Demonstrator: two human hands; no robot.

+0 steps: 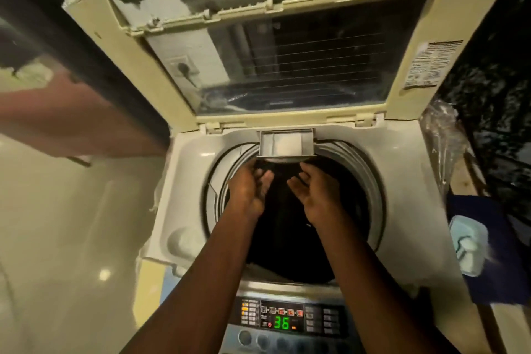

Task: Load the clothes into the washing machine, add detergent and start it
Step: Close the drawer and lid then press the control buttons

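A top-loading washing machine stands below me with its lid folded up at the back. Dark clothes fill the drum. At the drum's far rim the detergent drawer is pulled out, with white powder inside. My left hand and my right hand hover over the drum just in front of the drawer, palms facing each other, fingers apart, holding nothing. The control panel at the near edge is lit and its green display reads 36.
A blue bag with a light blue and white packet on it lies to the right of the machine, beside crumpled clear plastic. A glossy tiled floor lies to the left. A wall socket shows behind the lid.
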